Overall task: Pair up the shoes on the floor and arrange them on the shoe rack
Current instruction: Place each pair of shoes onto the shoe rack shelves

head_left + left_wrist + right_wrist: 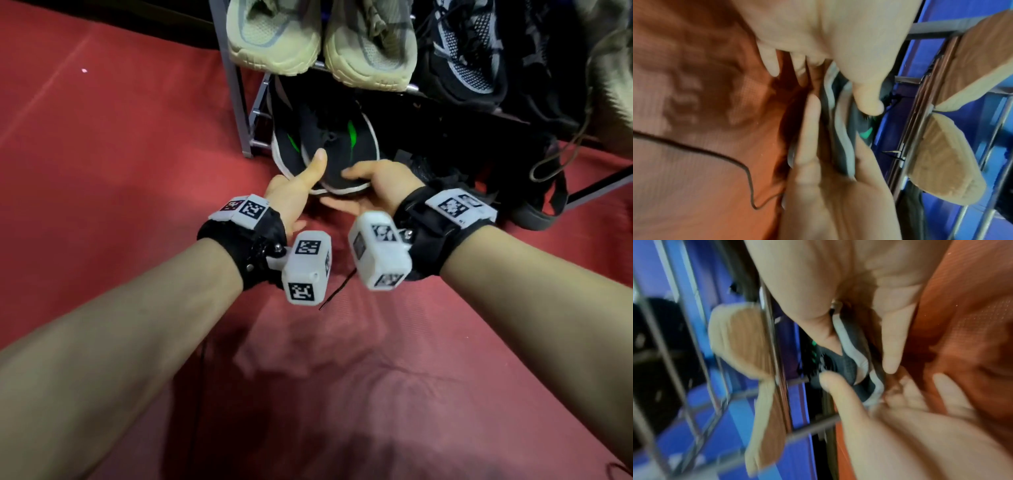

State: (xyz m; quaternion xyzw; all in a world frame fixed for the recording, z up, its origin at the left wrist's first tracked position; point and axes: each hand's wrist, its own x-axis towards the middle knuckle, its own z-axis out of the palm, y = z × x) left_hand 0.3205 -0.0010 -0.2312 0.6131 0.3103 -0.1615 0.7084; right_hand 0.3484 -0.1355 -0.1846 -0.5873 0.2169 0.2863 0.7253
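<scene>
Two black shoes with green marks and white soles (339,150) lie side by side, toes pointing into the low shelf of the shoe rack (236,89). My left hand (301,185) grips their heel end from the left, thumb on top and fingers below. From the right, my right hand (373,178) holds the same heel end, thumb on top and fingers under the sole. In the left wrist view my left thumb (869,100) presses on the white-edged soles (840,129). The right wrist view shows the shoes' heel (849,366) between both hands.
A beige pair of sneakers (274,37) and a black-and-grey sneaker (466,51) sit on the upper shelf. An olive boot (613,85) hangs at the right edge. Another dark shoe (534,216) lies on the red carpet (120,154) at the right. A thin black cord (337,289) trails below my wrists.
</scene>
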